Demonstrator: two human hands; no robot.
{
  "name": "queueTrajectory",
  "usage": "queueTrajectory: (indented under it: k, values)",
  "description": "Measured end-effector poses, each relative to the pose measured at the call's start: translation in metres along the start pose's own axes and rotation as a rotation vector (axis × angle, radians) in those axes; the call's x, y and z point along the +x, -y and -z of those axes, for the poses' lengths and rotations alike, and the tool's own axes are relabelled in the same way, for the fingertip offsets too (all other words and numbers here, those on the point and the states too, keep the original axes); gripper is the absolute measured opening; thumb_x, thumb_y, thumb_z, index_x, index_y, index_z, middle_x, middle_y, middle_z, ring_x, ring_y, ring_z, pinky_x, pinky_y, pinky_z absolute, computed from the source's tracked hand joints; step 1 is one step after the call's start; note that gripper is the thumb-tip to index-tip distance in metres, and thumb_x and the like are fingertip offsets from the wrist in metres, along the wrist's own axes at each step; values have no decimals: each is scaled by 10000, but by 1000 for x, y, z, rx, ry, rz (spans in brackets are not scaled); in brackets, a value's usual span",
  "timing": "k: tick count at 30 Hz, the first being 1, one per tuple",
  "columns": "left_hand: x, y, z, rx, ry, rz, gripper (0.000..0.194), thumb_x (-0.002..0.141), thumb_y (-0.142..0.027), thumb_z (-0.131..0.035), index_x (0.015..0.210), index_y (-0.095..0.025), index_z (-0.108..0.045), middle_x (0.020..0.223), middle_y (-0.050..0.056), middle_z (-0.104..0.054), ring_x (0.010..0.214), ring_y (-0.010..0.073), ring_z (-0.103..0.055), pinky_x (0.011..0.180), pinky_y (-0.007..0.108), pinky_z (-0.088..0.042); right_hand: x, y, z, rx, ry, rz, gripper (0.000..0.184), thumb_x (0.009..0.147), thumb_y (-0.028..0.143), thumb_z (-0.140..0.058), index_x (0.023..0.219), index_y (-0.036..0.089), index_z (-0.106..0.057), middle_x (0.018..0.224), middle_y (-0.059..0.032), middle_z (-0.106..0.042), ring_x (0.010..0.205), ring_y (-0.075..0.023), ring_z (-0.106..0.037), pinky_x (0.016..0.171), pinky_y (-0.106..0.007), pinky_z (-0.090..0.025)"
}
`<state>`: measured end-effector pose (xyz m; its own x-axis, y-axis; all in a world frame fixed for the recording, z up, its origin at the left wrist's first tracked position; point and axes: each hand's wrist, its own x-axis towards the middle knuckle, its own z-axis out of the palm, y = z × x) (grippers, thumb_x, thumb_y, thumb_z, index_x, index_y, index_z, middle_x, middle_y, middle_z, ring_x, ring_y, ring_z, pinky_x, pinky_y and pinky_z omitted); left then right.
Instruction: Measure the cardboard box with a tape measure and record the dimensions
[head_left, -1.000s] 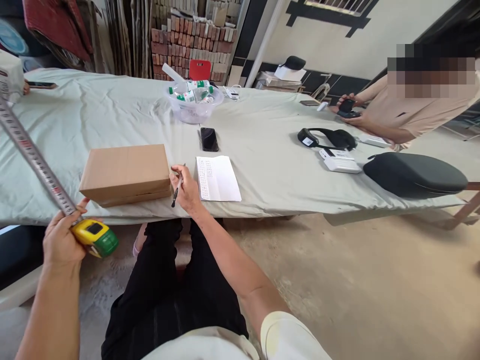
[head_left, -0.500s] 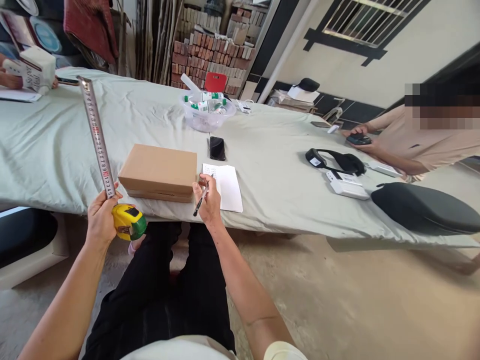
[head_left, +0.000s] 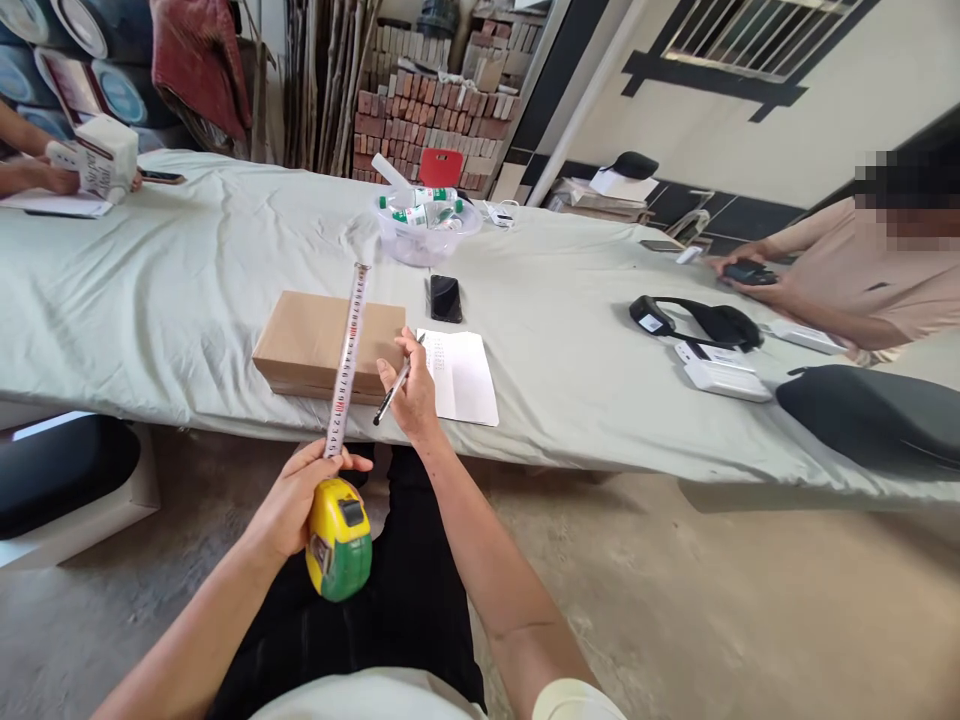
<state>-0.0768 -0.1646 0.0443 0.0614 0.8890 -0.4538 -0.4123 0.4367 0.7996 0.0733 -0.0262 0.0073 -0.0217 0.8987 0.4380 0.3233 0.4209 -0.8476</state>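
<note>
Holding a yellow and green tape measure [head_left: 341, 545] in the left hand [head_left: 285, 505], with fingers pinched on the long metal strip [head_left: 351, 345], right by the case. Poking the strip up and away, across the front of the brown box [head_left: 304, 335] in this view. Hard to say if touching the box or just over it. Holding a pen [head_left: 394, 388] in the right hand [head_left: 417, 395], with thumb and fingers bent in around it, near the right end of the box.

On the table [head_left: 547, 310], near its front edge: the box, lying flat. Just right of it, white paper [head_left: 472, 385] with writing too small to read. Behind the paper, a black phone [head_left: 445, 298]. Farther back, a clear tub [head_left: 420, 245] of bottles [head_left: 435, 195].

Well off to the right, a black headset [head_left: 739, 325], a white box [head_left: 727, 380] and a big dark case [head_left: 870, 415]. Beyond those, a person [head_left: 840, 280] in a tan shirt, holding a dark thing.

Far left, another person's hand [head_left: 60, 178] by a white carton [head_left: 112, 160] with letters. At the back, stacked bricks [head_left: 435, 125] and a red chair [head_left: 441, 168].
</note>
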Motion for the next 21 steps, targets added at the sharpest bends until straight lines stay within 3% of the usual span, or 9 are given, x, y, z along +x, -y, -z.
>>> queueTrajectory:
  k: [7, 21]
  values:
    - [-9, 3, -14, -88, -12, 130, 247, 706, -237, -717, 909, -182, -587, 941, 145, -796, 531, 163, -669, 497, 250, -507, -8, -3, 0, 14, -13, 27, 419, 932, 462, -557, 1267, 225, -474, 1587, -168, -399, 1507, -251, -350, 1217, -499, -344]
    - [-24, 6, -18, -100, -54, 181, 213, 734, -219, -682, 915, -187, -575, 925, 132, -799, 480, 133, -623, 493, 250, -508, -18, -5, -1, -26, -22, 120, 421, 960, 483, -525, 1279, 216, -461, 1599, -185, -369, 1536, -253, -291, 1223, -517, -326]
